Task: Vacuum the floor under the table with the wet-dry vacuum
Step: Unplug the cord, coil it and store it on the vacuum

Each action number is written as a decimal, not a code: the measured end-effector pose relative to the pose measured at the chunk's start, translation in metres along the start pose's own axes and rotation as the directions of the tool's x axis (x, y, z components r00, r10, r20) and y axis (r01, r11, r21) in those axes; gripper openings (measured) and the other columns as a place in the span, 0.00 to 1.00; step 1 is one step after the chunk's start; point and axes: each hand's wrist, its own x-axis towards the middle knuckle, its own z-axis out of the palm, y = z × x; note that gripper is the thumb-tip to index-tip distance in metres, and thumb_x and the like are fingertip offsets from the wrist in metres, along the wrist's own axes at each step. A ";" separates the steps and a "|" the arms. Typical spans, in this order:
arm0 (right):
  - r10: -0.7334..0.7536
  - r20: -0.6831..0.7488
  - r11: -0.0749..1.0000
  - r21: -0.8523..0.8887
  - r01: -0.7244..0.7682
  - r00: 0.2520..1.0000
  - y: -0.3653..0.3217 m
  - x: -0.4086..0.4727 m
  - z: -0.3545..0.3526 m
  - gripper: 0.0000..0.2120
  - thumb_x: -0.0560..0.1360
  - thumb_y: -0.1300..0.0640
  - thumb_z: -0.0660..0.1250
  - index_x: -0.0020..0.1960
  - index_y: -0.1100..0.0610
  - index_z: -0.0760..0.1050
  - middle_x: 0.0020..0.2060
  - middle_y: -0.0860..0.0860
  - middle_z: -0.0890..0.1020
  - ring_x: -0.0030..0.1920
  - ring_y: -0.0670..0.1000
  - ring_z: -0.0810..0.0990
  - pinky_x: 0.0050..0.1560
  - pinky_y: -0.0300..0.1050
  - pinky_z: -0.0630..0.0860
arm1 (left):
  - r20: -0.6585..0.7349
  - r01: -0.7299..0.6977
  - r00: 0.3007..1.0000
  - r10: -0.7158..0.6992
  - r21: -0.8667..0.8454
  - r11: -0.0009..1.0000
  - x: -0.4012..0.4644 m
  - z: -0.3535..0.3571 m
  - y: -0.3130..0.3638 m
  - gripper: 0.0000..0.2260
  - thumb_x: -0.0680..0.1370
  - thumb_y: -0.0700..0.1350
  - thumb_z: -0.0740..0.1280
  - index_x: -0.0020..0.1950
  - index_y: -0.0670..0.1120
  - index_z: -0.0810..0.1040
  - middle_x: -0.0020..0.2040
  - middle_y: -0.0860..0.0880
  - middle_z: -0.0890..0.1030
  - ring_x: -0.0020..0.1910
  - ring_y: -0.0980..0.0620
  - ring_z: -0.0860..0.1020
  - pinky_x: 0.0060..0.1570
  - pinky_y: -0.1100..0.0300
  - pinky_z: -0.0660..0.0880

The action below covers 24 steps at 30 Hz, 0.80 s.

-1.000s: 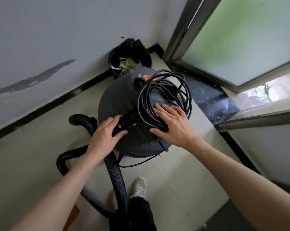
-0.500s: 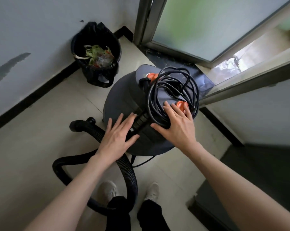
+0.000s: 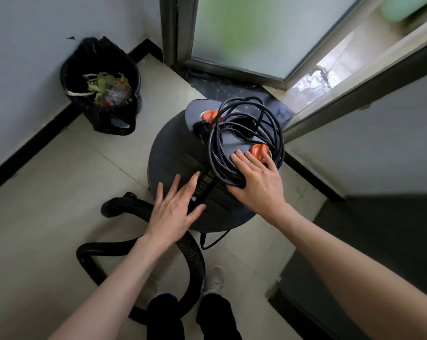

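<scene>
Left hand (image 3: 174, 212) has let go of the black handle (image 3: 205, 184) it gripped a second ago; fingers now spread flat, hovering over the vacuum (image 3: 178, 153) lid. View has swung left and down: bin (image 3: 102, 84) fuller in view, both shoes showing
</scene>
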 end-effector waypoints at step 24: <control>0.312 0.013 0.948 0.058 -0.312 0.950 0.213 -0.121 -0.012 0.26 0.71 0.44 0.60 0.64 0.56 0.76 0.63 0.53 0.78 0.65 0.54 0.76 0.66 0.58 0.67 | 0.281 -0.099 0.956 0.083 0.044 0.994 0.055 0.119 0.210 0.32 0.81 0.57 0.54 0.77 0.52 0.39 0.77 0.51 0.58 0.77 0.47 0.44 0.73 0.43 0.41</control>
